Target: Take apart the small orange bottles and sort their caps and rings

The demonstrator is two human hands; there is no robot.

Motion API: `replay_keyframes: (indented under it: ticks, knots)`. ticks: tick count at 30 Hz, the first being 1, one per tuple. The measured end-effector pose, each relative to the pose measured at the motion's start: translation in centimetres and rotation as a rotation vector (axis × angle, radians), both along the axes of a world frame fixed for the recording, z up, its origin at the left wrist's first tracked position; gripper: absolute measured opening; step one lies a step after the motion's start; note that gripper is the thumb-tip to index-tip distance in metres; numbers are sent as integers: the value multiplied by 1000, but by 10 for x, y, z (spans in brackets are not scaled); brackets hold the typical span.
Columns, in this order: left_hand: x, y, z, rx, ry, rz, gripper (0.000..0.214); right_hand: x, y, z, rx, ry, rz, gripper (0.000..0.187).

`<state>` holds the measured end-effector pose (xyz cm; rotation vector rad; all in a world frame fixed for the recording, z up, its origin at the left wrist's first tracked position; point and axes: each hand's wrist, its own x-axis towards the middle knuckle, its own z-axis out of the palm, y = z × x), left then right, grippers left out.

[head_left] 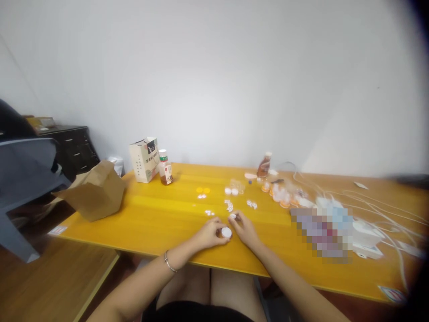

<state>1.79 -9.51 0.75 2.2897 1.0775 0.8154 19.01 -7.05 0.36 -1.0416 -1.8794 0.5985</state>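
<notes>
My left hand [212, 233] is closed around the side of a small round container [226, 232] with a white top, held low over the table's front edge. Right beside it, my right hand [246, 230] pinches a small white piece with dark marks [233, 216]. Similar marked white pieces [229, 206] lie just beyond the fingertips. More such pieces [252, 204] lie to the right. A few small white bits [209, 213] rest ahead of my left hand. Farther back are two yellow discs [203, 190] and two white round lids [231, 191] beside transparent cups [238, 184].
On the left of the yellow table [147, 223] stand a brown paper bag [100, 190], a printed box [145, 160] and a bottle [165, 169]. Behind to the right is a brown bottle [264, 165]. Orange-and-white containers [281, 197] and white cables [375, 201] crowd the right side.
</notes>
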Motion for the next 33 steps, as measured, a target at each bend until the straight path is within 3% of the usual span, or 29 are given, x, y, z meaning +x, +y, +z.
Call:
replay_keyframes:
  ticks: [7,12,15,20,23,29,33]
  knots:
    - [-1,3,-2,-22,-48,14,37,2,4,0,-134,148,-14,24]
    - [-3,12,-1,-59,-231,126,42,3,6,9,-209,237,-18,27]
    - [0,21,8,-16,-345,156,34,3,12,17,-254,275,64,31]
    - [7,40,23,-36,-415,70,29,-3,28,27,-370,346,285,34]
    - [5,47,25,-47,-472,38,25,-7,32,28,-450,389,344,33]
    - [2,46,16,-51,-563,45,23,-7,28,21,-482,413,302,34]
    - [6,46,12,-22,-486,105,21,-6,25,20,-462,437,186,32]
